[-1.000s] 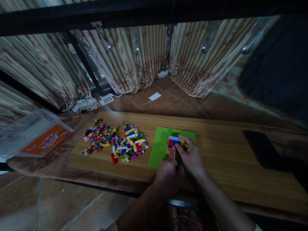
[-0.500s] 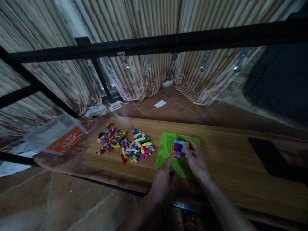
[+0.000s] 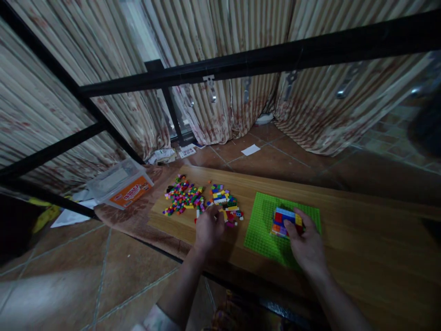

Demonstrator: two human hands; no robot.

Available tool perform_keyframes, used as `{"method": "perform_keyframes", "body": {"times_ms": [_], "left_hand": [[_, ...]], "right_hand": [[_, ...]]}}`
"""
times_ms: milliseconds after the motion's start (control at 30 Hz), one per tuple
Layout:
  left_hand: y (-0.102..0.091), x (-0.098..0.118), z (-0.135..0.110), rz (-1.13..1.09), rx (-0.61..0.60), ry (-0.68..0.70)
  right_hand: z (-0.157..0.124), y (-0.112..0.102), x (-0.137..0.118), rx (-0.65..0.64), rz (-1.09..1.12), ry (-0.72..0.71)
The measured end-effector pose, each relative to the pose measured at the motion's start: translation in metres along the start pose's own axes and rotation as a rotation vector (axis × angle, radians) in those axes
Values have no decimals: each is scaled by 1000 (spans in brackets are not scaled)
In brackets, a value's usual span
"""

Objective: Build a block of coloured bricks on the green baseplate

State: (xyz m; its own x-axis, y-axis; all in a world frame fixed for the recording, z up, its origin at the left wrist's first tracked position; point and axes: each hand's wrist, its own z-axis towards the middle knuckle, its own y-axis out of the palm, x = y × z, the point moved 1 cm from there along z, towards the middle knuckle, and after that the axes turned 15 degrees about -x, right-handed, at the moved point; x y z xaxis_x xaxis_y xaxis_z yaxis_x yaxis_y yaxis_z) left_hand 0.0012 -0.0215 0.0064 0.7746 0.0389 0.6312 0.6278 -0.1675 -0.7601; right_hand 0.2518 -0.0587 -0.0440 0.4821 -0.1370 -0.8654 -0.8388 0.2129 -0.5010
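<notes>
My right hand (image 3: 306, 236) grips a multicoloured block of toy bricks (image 3: 282, 220), thumb on its near side and fingers round its right end. Blue, red, orange, purple and yellow bricks show in it. Block and hand are over the green studded baseplate (image 3: 260, 220); whether the block touches the plate I cannot tell. My left hand (image 3: 208, 230) is at the near edge of a pile of loose bricks (image 3: 222, 195), its fingers curled in toward the thumb. Anything between those fingertips is hidden or too small to name.
A second pile of small mixed bricks (image 3: 184, 195) lies further left on the wooden board (image 3: 361, 230). A clear plastic box (image 3: 120, 184) with an orange label stands beyond the board's left end. A black metal rail (image 3: 241, 66) crosses in front of striped curtains.
My left hand has left the brick block and moved left to the loose bricks. My right hand keeps hold of the block. The view has swung left.
</notes>
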Motion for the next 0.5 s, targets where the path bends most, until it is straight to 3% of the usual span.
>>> {"method": "perform_keyframes", "body": {"times_ms": [100, 233, 333, 500], "left_hand": [[-9, 1, 18, 237, -31, 22], [-13, 8, 37, 481, -187, 67], [-14, 13, 47, 550, -279, 90], [-13, 17, 54, 566, -314, 118]], "right_hand": [[0, -1, 1, -9, 9, 6], [2, -4, 2, -28, 24, 45], [3, -6, 2, -47, 40, 63], [4, -7, 0, -48, 55, 75]]}}
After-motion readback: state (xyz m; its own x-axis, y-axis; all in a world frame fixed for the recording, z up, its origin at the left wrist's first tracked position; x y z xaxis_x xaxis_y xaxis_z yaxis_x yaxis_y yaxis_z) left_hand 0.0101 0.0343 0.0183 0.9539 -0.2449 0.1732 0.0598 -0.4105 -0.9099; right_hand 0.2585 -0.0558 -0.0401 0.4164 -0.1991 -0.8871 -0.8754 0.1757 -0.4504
